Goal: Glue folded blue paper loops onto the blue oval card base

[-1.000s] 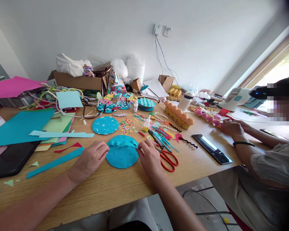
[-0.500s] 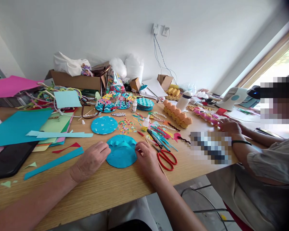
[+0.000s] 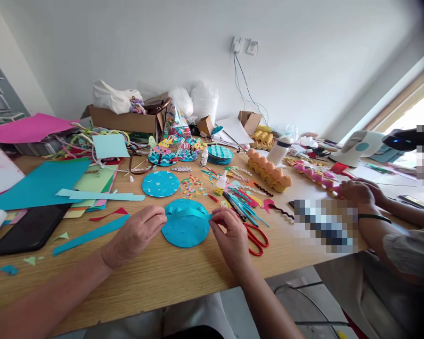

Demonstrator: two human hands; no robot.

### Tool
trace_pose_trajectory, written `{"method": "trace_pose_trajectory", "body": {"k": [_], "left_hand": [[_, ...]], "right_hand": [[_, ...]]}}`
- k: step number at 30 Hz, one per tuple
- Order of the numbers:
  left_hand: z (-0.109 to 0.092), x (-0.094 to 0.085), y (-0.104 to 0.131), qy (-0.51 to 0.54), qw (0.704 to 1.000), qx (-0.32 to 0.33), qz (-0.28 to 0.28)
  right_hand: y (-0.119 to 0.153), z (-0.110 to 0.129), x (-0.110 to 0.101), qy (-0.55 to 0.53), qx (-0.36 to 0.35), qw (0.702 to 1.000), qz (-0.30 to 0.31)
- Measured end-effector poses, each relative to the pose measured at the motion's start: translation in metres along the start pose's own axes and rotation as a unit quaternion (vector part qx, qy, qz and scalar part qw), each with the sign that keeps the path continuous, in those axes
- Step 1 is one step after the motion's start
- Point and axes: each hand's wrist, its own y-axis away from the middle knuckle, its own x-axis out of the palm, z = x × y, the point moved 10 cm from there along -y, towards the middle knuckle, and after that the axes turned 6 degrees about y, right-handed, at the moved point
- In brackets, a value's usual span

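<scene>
A round blue disc point(image 3: 185, 234) lies on the wooden table between my hands. A blue paper strip point(image 3: 188, 212) curves across its upper part. My left hand point(image 3: 137, 234) pinches the strip's left end at the disc's left edge. At the right edge, my right hand point(image 3: 232, 238) has thumb and forefinger pinched on the strip's other end. Behind the disc sits another blue disc point(image 3: 160, 184) with light flecks, beside scattered confetti point(image 3: 192, 186). A glue bottle point(image 3: 220, 184) stands behind my right hand, and red-handled scissors point(image 3: 257, 239) lie to its right.
Coloured sheets point(image 3: 42, 181), a black phone point(image 3: 30, 229) and a blue strip point(image 3: 90, 235) lie at left. Egg-carton pieces point(image 3: 268, 173) and a white bottle point(image 3: 279, 150) are at right, near another person's hands point(image 3: 356, 192).
The view has shifted left, so the scene sits further right. My right hand has moved slightly outward from the disc, and the strip now reaches its fingers.
</scene>
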Motion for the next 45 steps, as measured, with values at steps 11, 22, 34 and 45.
{"method": "trace_pose_trajectory", "body": {"k": [11, 22, 34, 45], "left_hand": [[-0.006, -0.011, 0.037, 0.091, 0.990, -0.015, 0.110], [0.095, -0.043, 0.106, -0.046, 0.962, -0.210, 0.169], [0.121, -0.035, 0.113, 0.000, 0.914, -0.314, 0.257], [0.120, -0.033, 0.107, 0.008, 0.913, -0.311, 0.262]], "right_hand": [[0.036, 0.029, 0.015, 0.063, -0.039, 0.973, 0.218], [0.069, 0.033, 0.051, 0.185, -0.113, 0.928, 0.303], [0.053, 0.030, 0.037, 0.177, -0.060, 0.926, 0.328], [0.044, 0.049, 0.033, 0.155, -0.086, 0.937, 0.299]]}}
